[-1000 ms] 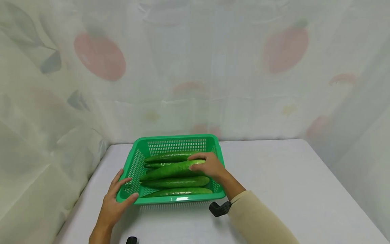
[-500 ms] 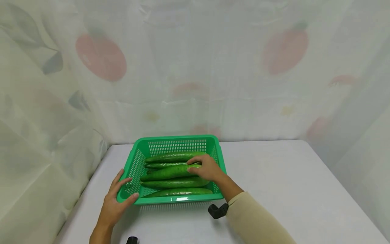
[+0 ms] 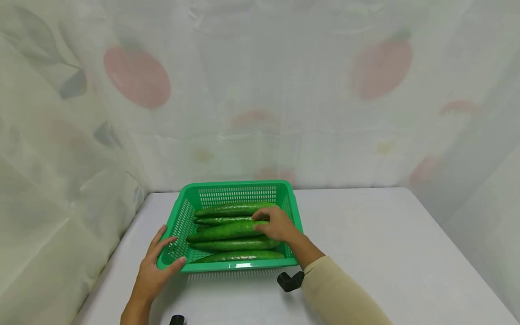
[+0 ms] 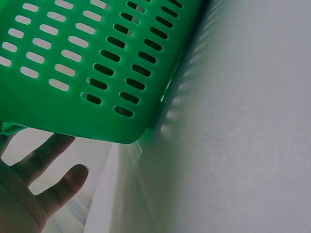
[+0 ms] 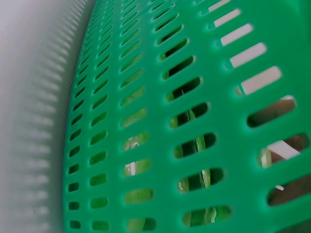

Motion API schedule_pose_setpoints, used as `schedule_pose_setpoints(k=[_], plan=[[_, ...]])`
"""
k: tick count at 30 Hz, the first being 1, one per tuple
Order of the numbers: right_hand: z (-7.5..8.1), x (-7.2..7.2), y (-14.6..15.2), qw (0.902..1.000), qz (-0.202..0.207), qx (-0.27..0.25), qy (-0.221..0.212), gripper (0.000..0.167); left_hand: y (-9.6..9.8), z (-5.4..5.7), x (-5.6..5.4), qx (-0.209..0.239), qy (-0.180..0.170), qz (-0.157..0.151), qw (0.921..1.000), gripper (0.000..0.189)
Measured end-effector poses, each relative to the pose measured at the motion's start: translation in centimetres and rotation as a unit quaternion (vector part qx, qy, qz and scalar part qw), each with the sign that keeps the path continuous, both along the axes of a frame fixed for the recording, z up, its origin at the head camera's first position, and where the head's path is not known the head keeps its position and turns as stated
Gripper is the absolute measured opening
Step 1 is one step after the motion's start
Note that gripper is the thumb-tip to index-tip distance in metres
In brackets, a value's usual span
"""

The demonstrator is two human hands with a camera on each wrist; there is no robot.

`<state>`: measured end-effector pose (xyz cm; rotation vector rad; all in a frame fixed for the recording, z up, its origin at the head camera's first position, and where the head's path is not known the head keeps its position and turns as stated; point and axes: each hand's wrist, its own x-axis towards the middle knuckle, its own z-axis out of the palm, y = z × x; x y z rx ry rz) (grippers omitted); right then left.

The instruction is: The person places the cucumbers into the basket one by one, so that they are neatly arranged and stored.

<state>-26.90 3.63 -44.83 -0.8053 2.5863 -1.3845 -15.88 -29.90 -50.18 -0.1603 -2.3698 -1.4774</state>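
Observation:
A green plastic basket [image 3: 239,266] with slotted walls stands on the table, several long green cucumbers [image 3: 233,209] lying lengthwise in it. At its front left corner is my left hand [image 3: 149,273], fingers spread and fairly straight, the thumb on the rim. The left wrist view has some of its fingers [image 4: 63,187] beside the basket wall. My right hand [image 3: 277,224] reaches inside and holds the right end of the middle cucumber [image 3: 223,231] between thumb and fingers. That cucumber lies among the others. In the right wrist view the basket wall [image 5: 160,116] largely hides the hand.
A white tabletop [image 3: 365,253] extends to the right of the basket. Pale sheeting with printed fruit [image 3: 260,90] hangs behind and on both sides. A black wrist device [image 3: 290,281] sits under the right cuff, and another dark piece [image 3: 177,319] shows at the bottom edge.
The right hand has lowered the middle cucumber from a raised tilt to lie lower among the others. The left hand and the basket have stayed in place.

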Motion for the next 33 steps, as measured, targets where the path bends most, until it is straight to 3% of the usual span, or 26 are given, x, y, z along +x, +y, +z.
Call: schedule_pose_setpoints(k=[6, 10, 15, 19, 26, 30, 33], plan=[[-0.1, 0.2, 0.1, 0.9994, -0.027, 0.018, -0.015, 0.023, 0.1, 0.0, 0.1, -0.005, -0.004, -0.003, 1.0, 0.057], [0.1, 0.4, 0.2, 0.9991, -0.036, -0.002, -0.023, 0.025, 0.2, 0.0, 0.2, -0.008, -0.006, -0.003, 0.9999, 0.057], [0.3, 0.7, 0.4, 0.9968, -0.041, -0.066, -0.019, 0.025, 0.2, 0.0, 0.2, -0.011, -0.007, -0.001, 0.9999, 0.057], [0.7, 1.0, 0.9, 0.988, -0.046, -0.144, -0.03, 0.024, 0.2, 0.1, 0.3, -0.02, -0.006, -0.004, 0.9998, 0.056], [2.6, 2.1, 2.8, 0.9771, -0.066, -0.19, -0.071, 0.029, -0.5, 1.0, 0.6, -0.105, -0.027, 0.005, 0.9941, 0.056], [4.9, 3.1, 5.0, 0.9842, -0.074, -0.161, -0.004, 0.028, -0.8, 2.7, 0.8, -0.159, -0.03, 0.001, 0.9868, 0.062], [7.0, 4.0, 6.9, 0.9865, -0.084, -0.124, 0.067, 0.029, -1.1, 4.7, 0.7, -0.198, -0.018, 0.005, 0.98, 0.069]])
